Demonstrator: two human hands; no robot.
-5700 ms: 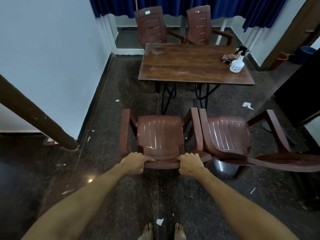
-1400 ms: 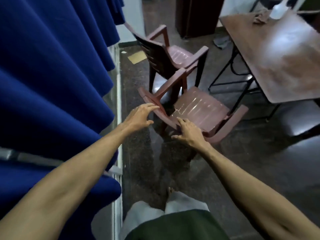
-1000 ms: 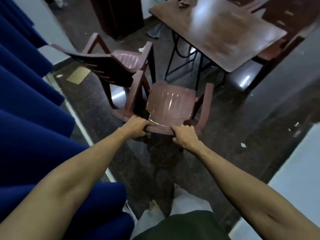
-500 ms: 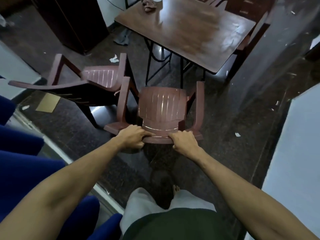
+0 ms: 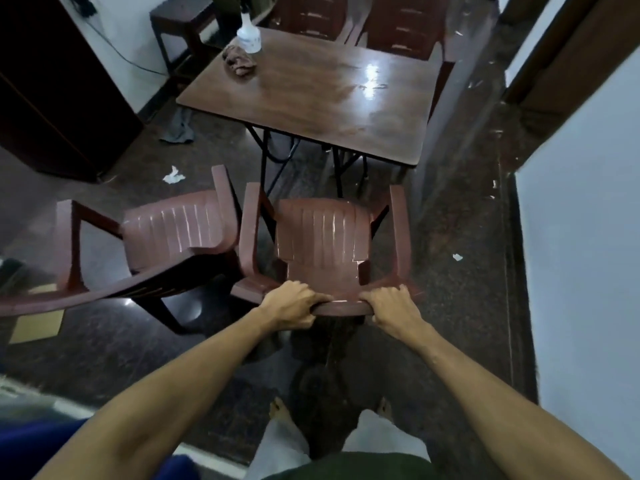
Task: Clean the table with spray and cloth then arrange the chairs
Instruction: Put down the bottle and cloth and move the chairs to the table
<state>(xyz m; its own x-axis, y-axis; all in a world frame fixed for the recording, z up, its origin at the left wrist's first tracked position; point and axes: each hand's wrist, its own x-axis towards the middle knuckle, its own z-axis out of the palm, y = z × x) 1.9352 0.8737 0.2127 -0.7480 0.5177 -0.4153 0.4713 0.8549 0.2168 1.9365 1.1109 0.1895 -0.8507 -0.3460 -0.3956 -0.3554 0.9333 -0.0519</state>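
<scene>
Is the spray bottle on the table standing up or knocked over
Standing upright. The spray bottle rests on its base at the table's far corner, nozzle topmost, beside the crumpled cloth.

Floor (image 5: 460, 216): dark speckled polished stone, glossy, with scraps of white paper (image 5: 174, 175) scattered. Pale wall (image 5: 585, 244) at right – brown door frame (image 5: 568, 46) beyond it. Dark wooden cabinet (image 5: 52, 84) at left; small stool (image 5: 180, 19) against the far white wall. Blue curtain (image 5: 41, 441) at bottom left.

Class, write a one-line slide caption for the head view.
Both hands grip a maroon chair facing the wooden table.
</scene>
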